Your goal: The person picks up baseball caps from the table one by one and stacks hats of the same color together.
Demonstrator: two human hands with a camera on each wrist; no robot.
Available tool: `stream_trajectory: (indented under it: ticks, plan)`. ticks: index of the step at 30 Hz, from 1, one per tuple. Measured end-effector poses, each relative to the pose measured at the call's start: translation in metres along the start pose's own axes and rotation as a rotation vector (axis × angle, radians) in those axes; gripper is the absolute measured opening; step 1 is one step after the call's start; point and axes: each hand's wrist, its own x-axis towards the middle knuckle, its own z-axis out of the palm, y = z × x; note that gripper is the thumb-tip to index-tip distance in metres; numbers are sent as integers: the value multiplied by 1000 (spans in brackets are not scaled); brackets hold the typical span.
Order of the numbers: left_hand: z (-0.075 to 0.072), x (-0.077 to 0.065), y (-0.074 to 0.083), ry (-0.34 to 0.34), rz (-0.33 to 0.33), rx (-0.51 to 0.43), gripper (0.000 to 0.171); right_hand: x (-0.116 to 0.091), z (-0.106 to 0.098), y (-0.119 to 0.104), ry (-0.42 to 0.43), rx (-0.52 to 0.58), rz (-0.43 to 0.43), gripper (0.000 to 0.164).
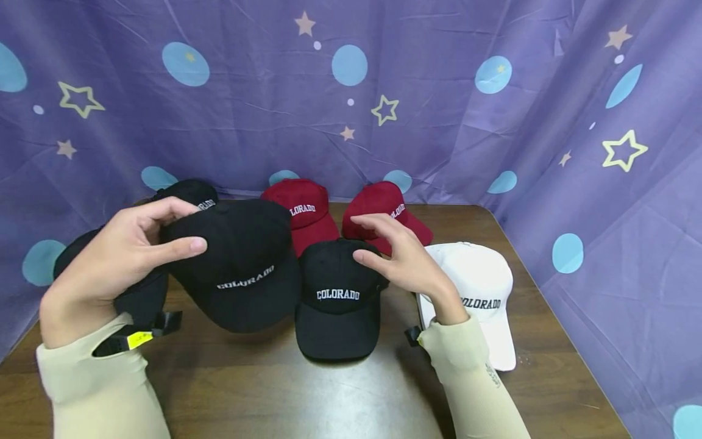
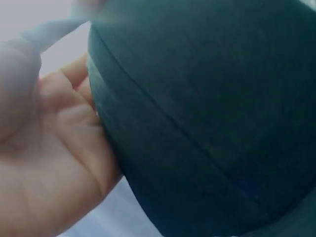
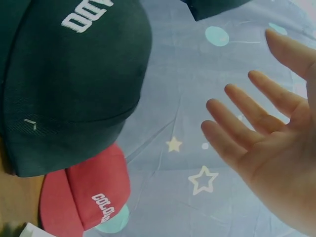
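My left hand pinches the back edge of a black baseball cap between thumb and fingers. White COLORADO lettering faces forward on that cap, and it is raised over the table, tilted. In the left wrist view the dark cap covers most of the frame beside the palm. Another black cap rests on the table in the middle. Just to the right of its crown hovers my right hand, fingers spread and holding nothing; the right wrist view shows the same bare hand.
Two red caps sit behind the middle black cap. A white cap lies right, partly behind my right forearm. More black caps stand at the left. A purple curtain borders the wooden table.
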Motion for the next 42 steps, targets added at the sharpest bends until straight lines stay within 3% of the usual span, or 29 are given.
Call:
stream_trajectory:
  ticks: [3, 6, 11, 14, 20, 24, 29, 35, 39, 42]
  plan:
    - [11, 5, 7, -107, 109, -99, 38, 1, -6, -21, 34, 22, -38, 52]
    - [26, 13, 14, -204, 163, -183, 36, 1, -10, -33, 36, 41, -51, 52]
    - [53, 27, 19, -356, 173, -353, 30, 0, -7, -24, 6, 70, -65, 51]
    - [67, 35, 16, -407, 141, -410, 28, 0, -4, -16, -23, 88, -77, 45]
    - [85, 44, 8, -445, 96, -476, 28, 1, -9, -38, -105, 165, -4, 30]
    - [92, 48, 4, -458, 86, -496, 27, 1, -8, -34, -166, 239, 42, 20]
    - [100, 52, 0, -488, 72, -508, 27, -1, -7, -21, -210, 369, 80, 12]
    - [107, 57, -8, -534, 44, -498, 34, -4, -4, 2, -190, 495, 127, 10]
    - [112, 61, -17, -555, 44, -508, 44, -7, 0, 20, -162, 513, 158, 9]
    - [115, 64, -23, -519, 65, -496, 47, -8, 2, 28, -152, 470, 195, 10]
